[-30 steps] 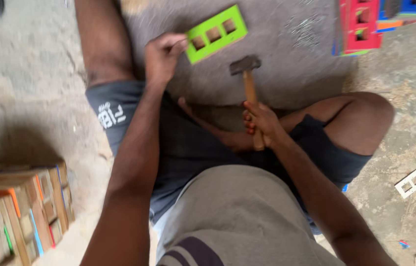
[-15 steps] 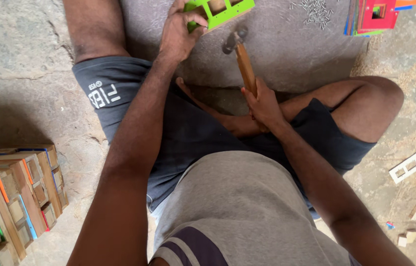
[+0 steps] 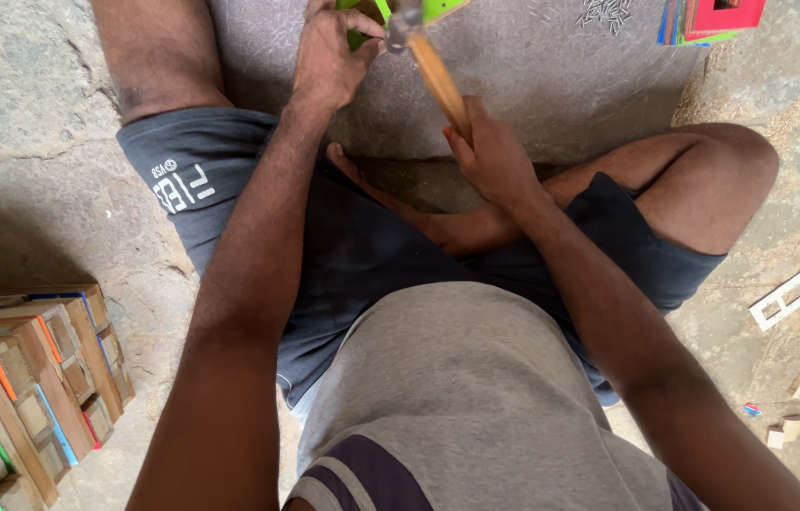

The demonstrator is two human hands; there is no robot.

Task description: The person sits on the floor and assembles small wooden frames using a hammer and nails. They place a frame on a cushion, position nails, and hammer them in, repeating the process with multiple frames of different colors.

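Right hand [image 3: 494, 156] was closed round the wooden handle of the hammer [image 3: 433, 71], whose head sat at the top edge of frame, right against the green frame piece [image 3: 442, 8]. Left hand [image 3: 329, 57] pinched that green piece from its left side, fingers curled shut on it. Both were over the grey mat [image 3: 561, 66]. I also saw small nails [image 3: 606, 11] scattered further right, and stacked wooden blocks [image 3: 26, 378] lower left.

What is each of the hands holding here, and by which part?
The right hand grips the hammer by its wooden handle's lower end. The left hand holds the green frame by its near-left edge.
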